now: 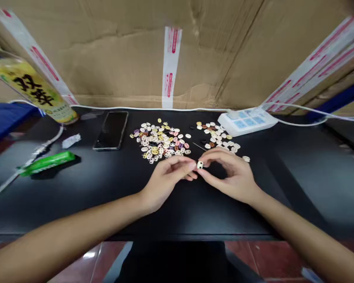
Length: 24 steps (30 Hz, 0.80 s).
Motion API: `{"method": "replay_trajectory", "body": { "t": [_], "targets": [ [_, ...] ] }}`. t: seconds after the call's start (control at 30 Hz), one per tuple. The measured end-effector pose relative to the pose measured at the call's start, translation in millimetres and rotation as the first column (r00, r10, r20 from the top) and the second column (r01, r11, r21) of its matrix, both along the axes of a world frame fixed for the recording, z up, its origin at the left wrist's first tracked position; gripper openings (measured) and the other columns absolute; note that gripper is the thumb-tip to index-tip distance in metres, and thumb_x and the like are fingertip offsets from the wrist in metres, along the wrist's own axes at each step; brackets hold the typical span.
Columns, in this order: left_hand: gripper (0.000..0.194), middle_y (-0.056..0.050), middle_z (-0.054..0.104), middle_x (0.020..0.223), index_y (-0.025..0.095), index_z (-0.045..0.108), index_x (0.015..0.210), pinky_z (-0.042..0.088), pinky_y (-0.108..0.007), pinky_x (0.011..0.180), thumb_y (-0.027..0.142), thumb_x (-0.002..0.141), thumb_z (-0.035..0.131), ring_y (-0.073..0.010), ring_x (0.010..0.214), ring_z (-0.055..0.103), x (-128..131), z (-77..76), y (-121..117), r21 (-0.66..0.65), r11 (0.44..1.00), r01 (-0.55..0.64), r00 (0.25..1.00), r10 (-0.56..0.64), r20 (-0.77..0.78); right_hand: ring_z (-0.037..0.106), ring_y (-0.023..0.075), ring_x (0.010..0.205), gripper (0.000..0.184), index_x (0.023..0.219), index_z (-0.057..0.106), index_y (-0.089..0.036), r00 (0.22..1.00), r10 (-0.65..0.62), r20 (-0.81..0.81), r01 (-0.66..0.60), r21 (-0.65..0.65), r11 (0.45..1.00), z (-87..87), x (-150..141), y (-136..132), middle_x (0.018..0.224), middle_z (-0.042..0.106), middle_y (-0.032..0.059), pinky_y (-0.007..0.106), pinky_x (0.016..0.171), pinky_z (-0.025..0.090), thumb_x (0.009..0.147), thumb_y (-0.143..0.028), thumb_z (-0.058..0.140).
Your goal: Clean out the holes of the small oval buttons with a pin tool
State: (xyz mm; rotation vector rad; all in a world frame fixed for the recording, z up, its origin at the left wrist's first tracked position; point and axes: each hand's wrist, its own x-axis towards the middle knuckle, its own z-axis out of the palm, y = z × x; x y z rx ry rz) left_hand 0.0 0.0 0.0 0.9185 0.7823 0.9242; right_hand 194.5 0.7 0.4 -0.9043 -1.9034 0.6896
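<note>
Both hands, left hand [168, 177] and right hand [230, 173], pinch one small white button [200, 164] between fingertips, just above table [76, 196], near button piles [162, 141]. Risk: tiny piece slips from pinch, drops among loose ones or rolls off edge.

Black tabletop [76, 196] backed by a cardboard wall [120, 51] sealed with a vertical strip of printed tape [170, 67]. A dark phone [111, 130] lies face up, left of centre. Further left: a green packet [47, 163], a crumpled white scrap [71, 140], and a tilted yellow-green bottle [32, 88] with black characters. At the right rear sits a white power strip [247, 121] with blue sockets; a white cable [141, 108] runs along the foot of the wall. Red floor [247, 255] shows below the tabletop edge.
</note>
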Motion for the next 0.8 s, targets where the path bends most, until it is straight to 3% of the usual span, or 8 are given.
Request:
{"method": "replay_trajectory", "body": {
  "t": [0.13, 0.23, 0.43, 0.8],
  "targets": [
    [0.021, -0.003, 0.066, 0.082, 0.011, 0.069, 0.092, 0.048, -0.026, 0.073, 0.032, 0.087, 0.069, -0.0106, 0.072, 0.061, 1.0, -2.8, -3.7, 0.022, 0.999, -0.023, 0.999, 0.023, -0.026, 0.059, 0.0164, 0.079, 0.016, 0.097, 0.067, -0.022, 0.990, -0.057, 0.128, 0.047, 0.080, 0.996, 6.5, 10.0, 34.9, 0.094, 0.065, 0.0039, 0.034, 0.073, 0.051, 0.082, -0.021, 0.072],
    [0.023, -0.002, 0.064, 0.077, 0.011, 0.069, 0.090, 0.046, -0.026, 0.070, 0.033, 0.086, 0.069, -0.0105, 0.069, 0.060, 0.5, -3.2, -4.1, 0.024, 1.000, 0.008, 1.000, -0.008, -0.026, 0.060, 0.0188, 0.084, 0.014, 0.096, 0.068, -0.022, 0.969, -0.053, 0.241, 0.028, 0.105, 0.994, 2.7, 9.4, 77.0, 0.094, 0.065, 0.0040, 0.034, 0.072, 0.050, 0.084, -0.029, 0.070],
    [0.024, -0.003, 0.063, 0.076, 0.010, 0.070, 0.090, 0.046, -0.026, 0.070, 0.033, 0.086, 0.068, -0.0103, 0.068, 0.059, -1.3, -4.0, -3.5, 0.017, 1.000, 0.016, 1.000, -0.016, 0.001, 0.059, 0.0238, 0.099, 0.015, 0.094, 0.071, -0.021, 0.897, -0.001, 0.441, -0.062, 0.129, 0.990, -8.4, -3.2, 151.5, 0.103, 0.060, 0.0075, 0.045, 0.095, 0.045, 0.085, -0.033, 0.067],
    [0.024, -0.004, 0.064, 0.074, 0.009, 0.070, 0.089, 0.046, -0.027, 0.069, 0.033, 0.085, 0.068, -0.0112, 0.067, 0.059, -1.2, -3.6, -3.9, 0.022, 0.999, 0.029, 0.999, -0.030, 0.033, 0.054, 0.0284, 0.107, 0.021, 0.104, 0.075, -0.027, 0.807, 0.037, 0.590, -0.136, 0.125, 0.983, -13.1, -20.3, 189.1, 0.109, 0.056, 0.0091, 0.050, 0.099, 0.040, 0.088, -0.037, 0.065]
  ]
}}
